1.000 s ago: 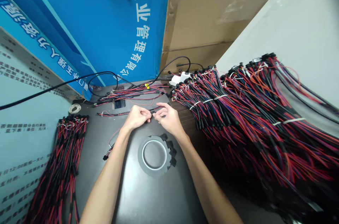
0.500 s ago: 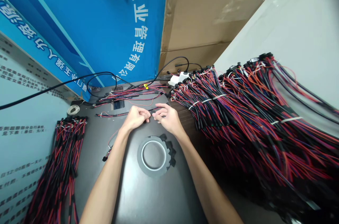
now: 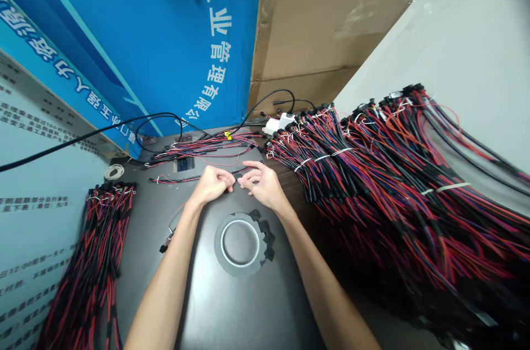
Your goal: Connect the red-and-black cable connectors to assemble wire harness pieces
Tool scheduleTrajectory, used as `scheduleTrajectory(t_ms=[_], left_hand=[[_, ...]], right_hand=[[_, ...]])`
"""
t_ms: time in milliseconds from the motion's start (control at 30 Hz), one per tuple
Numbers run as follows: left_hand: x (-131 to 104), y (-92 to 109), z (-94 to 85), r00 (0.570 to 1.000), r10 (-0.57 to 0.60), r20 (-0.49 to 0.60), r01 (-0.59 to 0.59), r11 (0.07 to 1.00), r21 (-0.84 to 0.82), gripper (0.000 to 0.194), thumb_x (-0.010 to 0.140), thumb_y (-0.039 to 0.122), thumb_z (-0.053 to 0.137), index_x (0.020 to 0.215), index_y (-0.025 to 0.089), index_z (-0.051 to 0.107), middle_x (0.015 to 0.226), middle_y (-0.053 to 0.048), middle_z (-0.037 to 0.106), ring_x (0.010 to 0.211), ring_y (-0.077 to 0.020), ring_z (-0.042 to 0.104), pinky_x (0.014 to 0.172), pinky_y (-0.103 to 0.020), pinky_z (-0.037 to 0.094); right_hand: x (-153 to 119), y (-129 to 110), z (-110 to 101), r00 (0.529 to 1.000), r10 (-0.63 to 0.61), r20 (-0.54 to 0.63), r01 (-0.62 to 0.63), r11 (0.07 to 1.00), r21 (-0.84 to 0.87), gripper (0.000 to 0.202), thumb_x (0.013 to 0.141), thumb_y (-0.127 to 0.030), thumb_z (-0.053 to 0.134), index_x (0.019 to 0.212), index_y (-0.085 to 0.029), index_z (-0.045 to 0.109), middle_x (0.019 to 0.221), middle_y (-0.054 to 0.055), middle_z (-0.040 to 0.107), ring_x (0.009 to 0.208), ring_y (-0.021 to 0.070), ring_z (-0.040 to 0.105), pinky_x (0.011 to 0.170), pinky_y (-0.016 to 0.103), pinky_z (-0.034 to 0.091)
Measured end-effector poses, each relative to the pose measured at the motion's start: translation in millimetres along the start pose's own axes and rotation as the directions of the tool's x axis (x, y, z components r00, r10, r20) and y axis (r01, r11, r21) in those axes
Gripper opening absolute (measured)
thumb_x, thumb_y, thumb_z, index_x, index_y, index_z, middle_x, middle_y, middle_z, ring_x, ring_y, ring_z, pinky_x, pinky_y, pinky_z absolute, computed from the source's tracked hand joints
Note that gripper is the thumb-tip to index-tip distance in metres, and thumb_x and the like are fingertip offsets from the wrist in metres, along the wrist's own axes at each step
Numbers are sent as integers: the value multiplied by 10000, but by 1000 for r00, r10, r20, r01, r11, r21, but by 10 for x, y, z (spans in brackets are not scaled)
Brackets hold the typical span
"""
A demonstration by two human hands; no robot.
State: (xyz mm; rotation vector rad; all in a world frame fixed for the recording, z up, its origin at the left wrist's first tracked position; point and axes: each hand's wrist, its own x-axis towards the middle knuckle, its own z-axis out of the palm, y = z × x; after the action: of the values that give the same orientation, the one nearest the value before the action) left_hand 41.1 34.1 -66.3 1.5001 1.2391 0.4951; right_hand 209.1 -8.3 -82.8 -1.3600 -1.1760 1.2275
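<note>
My left hand [image 3: 215, 182] and my right hand [image 3: 260, 183] almost meet over the grey table [image 3: 248, 311], thumbs and fingertips pinched together. A small dark bit shows between the fingertips; what they grip is too small to make out. Just behind the hands, a thin red-and-black wire harness [image 3: 178, 179] lies across the table and passes partly out of sight behind my left hand. In front of them rests a roll of tape [image 3: 226, 261] with a pale inner ring, several black tape pieces [image 3: 268, 237] stuck along its right edge. Beside my left forearm lies a small black connector [image 3: 163, 249] on wires.
Large bundles of red and black wires [image 3: 381, 184], tied with white ties, are heaped on the right. Another wire bundle [image 3: 103, 239] lies at the left edge. More loose wires [image 3: 199, 147], a white coil [image 3: 114, 172] and a white plug block [image 3: 278, 123] are at the back.
</note>
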Motion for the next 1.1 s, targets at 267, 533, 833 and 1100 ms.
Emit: scheduleTrajectory(t_ms=[267,533,833,1100], left_hand=[[12,-19,15,1000,16,-10,-15,1000,8,205,660,221,568,717,78,704,594,-50,644,541,-102,527,585,-209,384],[4,-7,19,1000,0,-13,0,1000,-12,202,664,227,588,730,77,707,596,-57,645,546,-106,531,581,-209,386],[-19,58,16,999,-42,-4,42,998,-47,185,635,104,527,721,65,686,575,-46,637,542,-97,527,585,-199,378],[-2,21,4,999,-45,-4,45,998,-51,163,669,152,579,749,69,694,577,-47,635,548,-105,541,592,-203,395]], right_hand=[[-8,-28,30,999,9,-39,-11,999,-43,599,655,-304,696,1192,-87,545,740,46,675,620,170,654,414,200,486],[1,-8,18,1000,-13,-25,12,999,-45,597,658,-338,703,1183,-103,546,749,51,679,625,163,658,444,197,492],[-3,-21,-21,1000,7,16,-7,1000,8,683,638,-350,724,1234,-85,524,741,41,662,630,175,645,397,206,498],[-14,-20,-47,999,2,47,-3,1000,13,695,646,-357,729,1250,-90,515,763,51,666,651,173,649,403,195,495]])
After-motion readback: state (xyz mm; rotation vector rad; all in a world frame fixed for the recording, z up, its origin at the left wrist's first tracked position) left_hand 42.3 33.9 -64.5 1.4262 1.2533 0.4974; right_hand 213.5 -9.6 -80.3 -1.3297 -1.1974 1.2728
